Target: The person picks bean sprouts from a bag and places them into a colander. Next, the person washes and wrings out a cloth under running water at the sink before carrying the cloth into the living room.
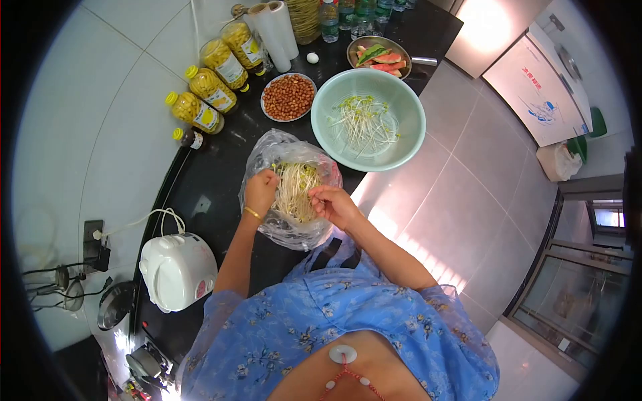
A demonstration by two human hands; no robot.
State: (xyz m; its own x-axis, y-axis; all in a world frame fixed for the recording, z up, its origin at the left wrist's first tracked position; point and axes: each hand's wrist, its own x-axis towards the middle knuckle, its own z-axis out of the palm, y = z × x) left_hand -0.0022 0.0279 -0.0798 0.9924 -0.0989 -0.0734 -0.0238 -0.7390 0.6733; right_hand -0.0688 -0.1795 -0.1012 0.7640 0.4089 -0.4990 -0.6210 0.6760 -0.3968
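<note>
A clear plastic bag [281, 230] lies opened on the counter in front of me, with a heap of bean sprouts [294, 194] inside. My left hand [260, 192], a yellow bangle at its wrist, is closed at the heap's left side; what its fingers pinch is hidden. On the right side of the heap, my right hand [336, 206] has thumb and fingertips pinched together on bean sprouts. Beyond the bag stands a pale green basin [413, 127], where a smaller loose pile of bean sprouts [364, 123] lies on the bottom.
Left of the basin is a plate of peanuts [289, 97]; an egg [312, 58] sits behind it. A metal pan [424, 61] holds watermelon rinds. Yellow-capped jars [212, 89] line the wall. A white rice cooker [178, 271] stands at left. The black counter's [438, 30] edge drops to tiled floor.
</note>
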